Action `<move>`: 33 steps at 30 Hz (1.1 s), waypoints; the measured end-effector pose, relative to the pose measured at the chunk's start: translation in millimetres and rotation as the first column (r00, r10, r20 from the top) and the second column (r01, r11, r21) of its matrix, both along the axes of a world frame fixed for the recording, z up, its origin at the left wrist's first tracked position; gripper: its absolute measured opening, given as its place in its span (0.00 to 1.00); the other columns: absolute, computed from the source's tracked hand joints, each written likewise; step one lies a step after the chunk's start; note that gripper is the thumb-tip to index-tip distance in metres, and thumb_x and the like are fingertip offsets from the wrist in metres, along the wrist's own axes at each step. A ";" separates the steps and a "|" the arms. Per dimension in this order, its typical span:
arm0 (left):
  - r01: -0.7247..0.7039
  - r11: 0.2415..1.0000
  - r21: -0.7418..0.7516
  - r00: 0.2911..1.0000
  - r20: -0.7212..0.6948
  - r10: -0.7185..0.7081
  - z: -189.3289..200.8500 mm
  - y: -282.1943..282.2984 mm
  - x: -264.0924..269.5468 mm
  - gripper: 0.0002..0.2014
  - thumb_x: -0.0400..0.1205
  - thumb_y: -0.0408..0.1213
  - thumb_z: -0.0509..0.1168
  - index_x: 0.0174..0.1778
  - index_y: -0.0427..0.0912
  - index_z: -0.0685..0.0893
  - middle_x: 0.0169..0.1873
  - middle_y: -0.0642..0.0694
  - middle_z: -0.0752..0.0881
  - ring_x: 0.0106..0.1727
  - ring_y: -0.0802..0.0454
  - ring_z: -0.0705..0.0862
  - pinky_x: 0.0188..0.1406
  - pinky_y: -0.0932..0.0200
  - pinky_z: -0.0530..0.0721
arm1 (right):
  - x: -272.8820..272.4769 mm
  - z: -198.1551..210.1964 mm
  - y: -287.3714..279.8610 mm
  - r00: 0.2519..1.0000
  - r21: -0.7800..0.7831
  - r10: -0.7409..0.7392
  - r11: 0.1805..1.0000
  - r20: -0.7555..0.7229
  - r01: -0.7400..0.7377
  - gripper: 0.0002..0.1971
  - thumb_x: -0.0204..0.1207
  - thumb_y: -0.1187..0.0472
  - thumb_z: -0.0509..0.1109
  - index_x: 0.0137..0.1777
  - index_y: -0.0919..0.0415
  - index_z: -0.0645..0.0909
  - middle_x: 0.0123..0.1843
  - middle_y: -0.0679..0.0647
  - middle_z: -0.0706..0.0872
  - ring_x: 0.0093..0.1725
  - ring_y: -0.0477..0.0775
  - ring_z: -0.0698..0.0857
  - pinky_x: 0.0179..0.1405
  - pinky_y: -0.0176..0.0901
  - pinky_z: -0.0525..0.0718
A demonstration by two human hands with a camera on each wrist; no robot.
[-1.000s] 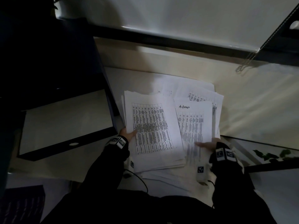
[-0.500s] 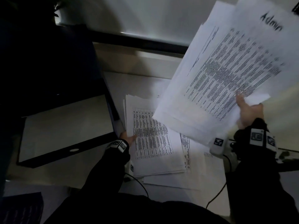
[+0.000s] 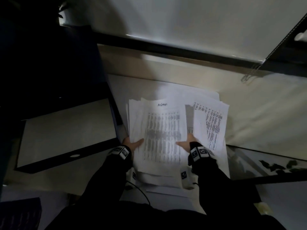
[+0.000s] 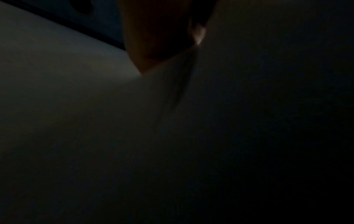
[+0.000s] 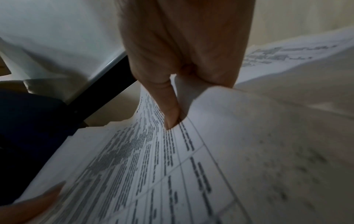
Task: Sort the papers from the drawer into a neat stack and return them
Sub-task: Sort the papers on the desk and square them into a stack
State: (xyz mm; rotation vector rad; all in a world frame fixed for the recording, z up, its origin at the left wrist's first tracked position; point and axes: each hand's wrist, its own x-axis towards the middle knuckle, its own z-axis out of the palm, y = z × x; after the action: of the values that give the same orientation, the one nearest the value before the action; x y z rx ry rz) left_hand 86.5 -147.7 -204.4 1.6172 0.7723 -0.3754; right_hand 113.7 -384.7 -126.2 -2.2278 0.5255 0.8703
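Note:
A pile of printed papers [image 3: 159,130] lies on the pale surface in front of me, and its top sheet is headed "Admin". My left hand [image 3: 132,143] holds the pile's left edge, thumb on top and fingers hidden beneath. My right hand [image 3: 186,142] pinches the top bundle at its right edge. In the right wrist view its thumb [image 5: 170,109] presses on the printed table [image 5: 153,166], with the fingers under the sheets. More loose sheets [image 3: 214,123] lie askew to the right. The left wrist view is almost black.
The open drawer [image 3: 66,130] with a pale floor and dark front juts out at the left of the pile, below a dark cabinet [image 3: 49,72]. A blind's chain [image 3: 254,70] hangs at the back right. Leaves [image 3: 279,166] show at the right. A thin cable [image 3: 142,193] runs near my left sleeve.
My right hand lifted the "Admin" bundle off the right-hand papers, swung it up, and has now brought it down onto the left pile. The left hand stayed at the pile's edge.

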 end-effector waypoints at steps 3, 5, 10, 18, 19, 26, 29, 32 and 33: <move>-0.026 0.999 -0.037 0.999 0.018 0.027 2.4 0.1 -0.5 0.28 0.71 0.38 0.76 0.65 0.31 0.80 0.61 0.40 0.84 0.59 0.44 0.84 0.66 0.51 0.80 | 2.8 -3.6 3.5 0.995 0.001 0.081 0.997 -0.055 -0.081 0.40 0.79 0.52 0.67 0.83 0.63 0.49 0.84 0.61 0.57 0.81 0.62 0.62 0.77 0.53 0.65; -0.084 0.991 -0.101 0.996 0.010 0.085 6.5 -1.7 0.3 0.28 0.71 0.38 0.76 0.66 0.31 0.79 0.62 0.41 0.83 0.61 0.45 0.83 0.65 0.54 0.79 | 8.1 -5.7 -1.3 0.998 -0.024 0.057 0.998 0.000 -0.056 0.36 0.79 0.55 0.68 0.82 0.63 0.54 0.82 0.61 0.64 0.78 0.62 0.67 0.72 0.48 0.70; -0.037 0.995 -0.095 0.998 0.039 0.040 11.0 0.2 3.7 0.26 0.74 0.32 0.73 0.68 0.30 0.77 0.65 0.40 0.81 0.59 0.52 0.80 0.58 0.68 0.78 | 23.0 -9.3 -22.1 0.973 -0.052 -0.018 0.998 0.232 0.031 0.30 0.77 0.67 0.68 0.78 0.57 0.64 0.75 0.60 0.76 0.70 0.62 0.78 0.63 0.45 0.77; 0.154 0.985 0.073 0.988 -0.044 -0.151 13.2 -3.6 2.4 0.28 0.76 0.31 0.71 0.72 0.30 0.73 0.70 0.34 0.77 0.70 0.39 0.78 0.72 0.51 0.74 | 20.2 -28.1 13.0 0.952 -0.005 0.256 0.966 0.169 -0.259 0.32 0.76 0.63 0.70 0.79 0.55 0.62 0.73 0.57 0.76 0.69 0.60 0.79 0.56 0.41 0.77; 0.137 0.985 0.105 0.990 -0.054 -0.132 12.5 -3.4 1.8 0.27 0.76 0.30 0.71 0.71 0.29 0.74 0.70 0.33 0.78 0.70 0.39 0.78 0.72 0.50 0.74 | 19.2 -31.7 16.9 0.951 -0.005 0.250 0.967 0.183 -0.254 0.33 0.76 0.61 0.71 0.78 0.56 0.61 0.73 0.58 0.76 0.69 0.60 0.78 0.57 0.42 0.77; -0.030 0.989 0.146 0.995 -0.090 0.043 2.9 1.1 -4.6 0.30 0.74 0.32 0.74 0.71 0.28 0.73 0.69 0.33 0.78 0.68 0.37 0.79 0.70 0.47 0.76 | 14.0 -44.7 -45.2 0.857 -0.195 -0.386 0.863 0.340 0.466 0.43 0.60 0.49 0.83 0.73 0.59 0.67 0.75 0.64 0.69 0.75 0.65 0.67 0.72 0.58 0.67; -0.014 0.990 0.139 0.998 -0.062 0.023 6.5 -0.2 -4.5 0.25 0.76 0.26 0.70 0.69 0.25 0.75 0.68 0.29 0.78 0.69 0.36 0.79 0.68 0.51 0.74 | 10.0 -60.1 -59.2 0.858 -0.069 -0.381 0.901 0.343 0.428 0.37 0.60 0.51 0.84 0.66 0.59 0.73 0.69 0.62 0.77 0.68 0.63 0.76 0.64 0.51 0.74; -0.002 0.993 0.117 0.999 -0.040 0.007 10.4 -0.4 -3.2 0.25 0.76 0.26 0.70 0.70 0.26 0.74 0.70 0.30 0.77 0.70 0.37 0.78 0.66 0.53 0.74 | 7.4 -65.6 -58.0 0.852 0.078 -0.385 0.920 0.356 0.383 0.37 0.61 0.52 0.83 0.69 0.61 0.75 0.67 0.60 0.82 0.66 0.60 0.80 0.64 0.46 0.76; 0.004 0.994 0.110 0.999 -0.038 0.001 11.2 -0.1 -3.4 0.25 0.76 0.25 0.70 0.70 0.26 0.74 0.70 0.29 0.77 0.70 0.37 0.78 0.66 0.54 0.74 | 7.0 -66.3 -56.6 0.843 0.091 -0.374 0.925 0.387 0.369 0.39 0.62 0.53 0.83 0.72 0.60 0.73 0.70 0.60 0.80 0.69 0.61 0.78 0.68 0.49 0.75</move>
State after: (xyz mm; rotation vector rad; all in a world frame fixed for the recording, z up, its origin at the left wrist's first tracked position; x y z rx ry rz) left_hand 83.1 -147.8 -193.2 1.7183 0.8333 -0.3711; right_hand 120.7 -441.2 -192.5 -2.1086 0.7175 0.2064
